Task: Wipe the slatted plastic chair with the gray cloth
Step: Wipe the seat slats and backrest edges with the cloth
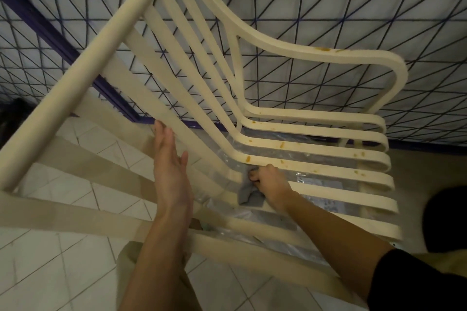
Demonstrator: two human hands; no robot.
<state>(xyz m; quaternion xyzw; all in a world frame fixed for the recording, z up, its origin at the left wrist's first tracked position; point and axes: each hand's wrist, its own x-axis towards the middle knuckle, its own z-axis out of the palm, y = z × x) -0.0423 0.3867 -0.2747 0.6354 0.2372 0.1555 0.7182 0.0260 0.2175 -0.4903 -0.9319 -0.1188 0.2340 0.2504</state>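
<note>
Head view: the cream slatted plastic chair (328, 169) fills the middle of the frame, standing on a tiled floor (50, 272) before a purple wire grille (328, 20). The left hand (169, 166), lower centre, lies flat with straight fingers against a back slat. The right hand (270, 182) is curled round the gray cloth (246, 193), pressing it where back meets seat. Orange-brown stains (248, 158) dot the seat slats.
</note>
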